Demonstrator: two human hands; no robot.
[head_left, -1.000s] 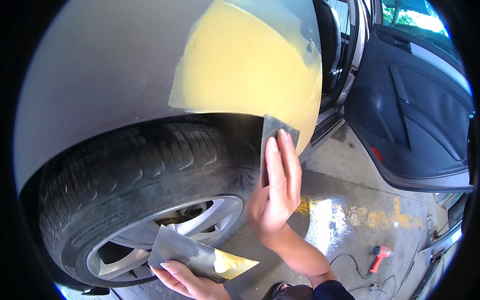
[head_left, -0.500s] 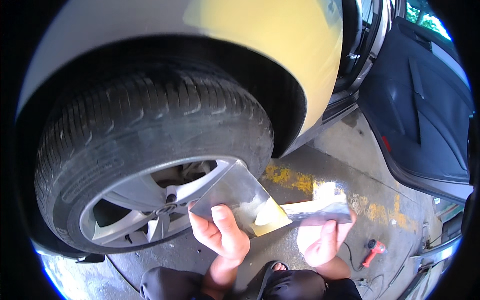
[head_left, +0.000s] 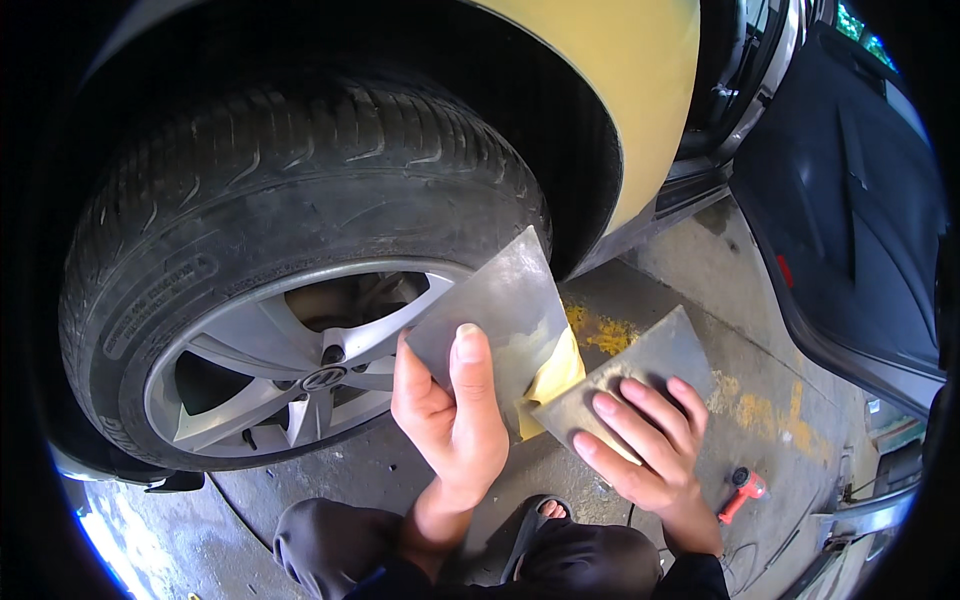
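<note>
My left hand (head_left: 455,410) is closed on a flat grey metal putty spreader (head_left: 505,300), thumb on its upper face. Soft yellow putty (head_left: 560,370) lies along the right edge of that plate. A second metal putty spreader (head_left: 665,350) is gripped in my right hand (head_left: 650,450), its fingers spread across the face toward me. The second blade's left corner touches the putty at the first plate's edge. Both plates are held in front of the car's wheel (head_left: 325,380), below a fender (head_left: 645,70) coated in pale yellow.
The black tyre (head_left: 290,215) fills the left side. An open dark car door (head_left: 840,210) stands at the right. On the concrete floor lie a red power tool (head_left: 742,492) and its cable, near worn yellow paint (head_left: 765,410). My knees are at the bottom.
Both spreaders have risen in the picture. My right hand has turned over, so its fingers now show across its tilted blade. The view has shifted, showing less of the fender.
</note>
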